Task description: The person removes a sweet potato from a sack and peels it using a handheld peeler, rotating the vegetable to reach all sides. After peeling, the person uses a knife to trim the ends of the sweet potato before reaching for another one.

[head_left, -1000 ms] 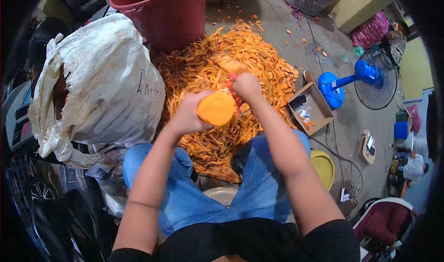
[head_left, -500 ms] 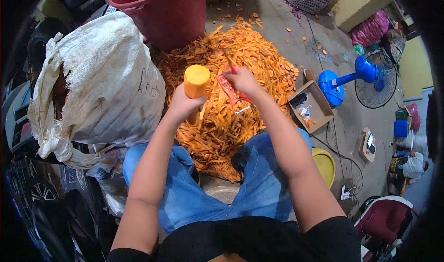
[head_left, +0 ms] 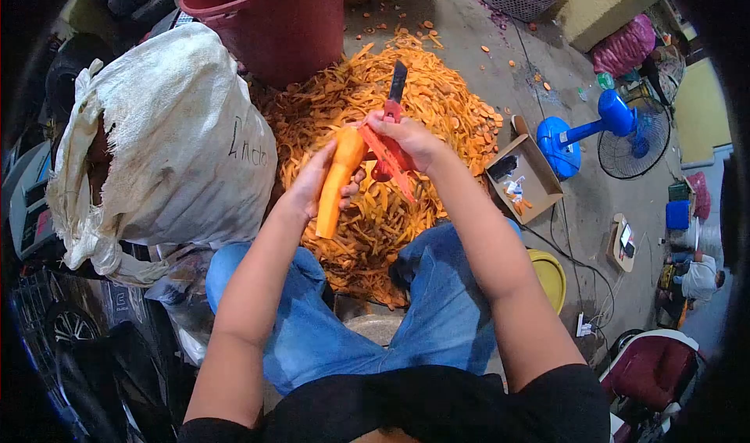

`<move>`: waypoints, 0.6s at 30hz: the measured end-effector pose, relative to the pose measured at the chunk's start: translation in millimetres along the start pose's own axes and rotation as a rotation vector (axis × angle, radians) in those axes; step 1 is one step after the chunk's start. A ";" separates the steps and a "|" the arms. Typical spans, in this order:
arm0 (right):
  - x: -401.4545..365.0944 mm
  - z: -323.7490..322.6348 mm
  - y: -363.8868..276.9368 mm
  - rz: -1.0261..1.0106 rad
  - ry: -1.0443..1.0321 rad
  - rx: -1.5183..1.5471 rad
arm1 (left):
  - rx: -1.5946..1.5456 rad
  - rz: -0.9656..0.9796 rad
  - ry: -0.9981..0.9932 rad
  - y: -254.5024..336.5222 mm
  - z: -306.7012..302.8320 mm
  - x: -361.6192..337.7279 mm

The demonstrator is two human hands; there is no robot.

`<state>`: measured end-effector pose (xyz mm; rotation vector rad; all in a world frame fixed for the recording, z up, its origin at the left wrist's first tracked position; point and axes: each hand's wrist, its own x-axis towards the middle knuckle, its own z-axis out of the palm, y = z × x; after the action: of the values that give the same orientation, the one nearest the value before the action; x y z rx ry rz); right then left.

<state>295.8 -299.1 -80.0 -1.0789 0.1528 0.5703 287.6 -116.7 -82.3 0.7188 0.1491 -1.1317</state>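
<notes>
A peeled orange carrot (head_left: 337, 189) lies tilted in my left hand (head_left: 310, 181), its narrower end toward me and the fingers wrapped around it from below. My right hand (head_left: 412, 140) grips a red peeler (head_left: 393, 164) whose frame slants down beside the carrot's thick end. From the same hand a knife (head_left: 398, 83) with a dark blade and a red handle points up and away. Both hands are close together over a large heap of orange carrot peelings (head_left: 445, 99) between my knees.
A white woven sack (head_left: 168, 130) stands left, with a big dark red tub (head_left: 273, 37) behind it. To the right are an open cardboard box (head_left: 539, 169), a blue fan (head_left: 558, 146) and a yellow-green lid (head_left: 549, 279). Cables cross the floor. A person (head_left: 698, 277) is at far right.
The carrot has swung from pointing its thick end up at me to lying lengthwise in my left hand. My right hand has moved in to it, and the knife blade now stands more upright.
</notes>
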 end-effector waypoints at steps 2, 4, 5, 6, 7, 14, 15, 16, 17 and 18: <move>12.9 -8.0 10.5 -0.098 0.031 -0.068 | 0.122 0.026 0.138 -0.2 0.4 2.5; 17.4 -9.0 11.7 -0.193 0.056 -0.137 | 0.381 0.160 0.354 -0.4 0.7 2.5; 16.8 -11.7 11.1 -0.277 0.278 -0.630 | 0.379 0.161 0.356 -0.3 -1.4 3.1; 14.0 -8.3 7.2 -0.353 0.502 -1.123 | 0.456 0.187 0.447 -0.5 -4.4 5.3; 10.7 -3.7 5.1 -0.352 0.500 -1.124 | 0.532 0.213 0.539 -0.2 -6.2 6.5; 4.2 20.7 20.1 -0.229 0.408 -1.782 | 0.594 0.258 0.534 5.3 -11.5 5.0; 5.5 19.5 22.0 -0.228 0.406 -1.785 | 0.590 0.260 0.548 5.7 -9.0 4.1; 7.3 17.7 24.2 -0.223 0.412 -1.767 | 0.587 0.261 0.563 6.1 -7.5 3.2; 8.9 16.3 25.5 -0.219 0.421 -1.749 | 0.586 0.262 0.563 6.5 -7.4 2.4; 9.8 15.5 25.8 -0.219 0.421 -1.749 | 0.565 0.239 0.543 6.8 -7.3 1.8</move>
<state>288.6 -273.2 -96.8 -2.8693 -0.1675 0.1428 296.1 -112.2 -85.7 1.5020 0.1958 -0.7240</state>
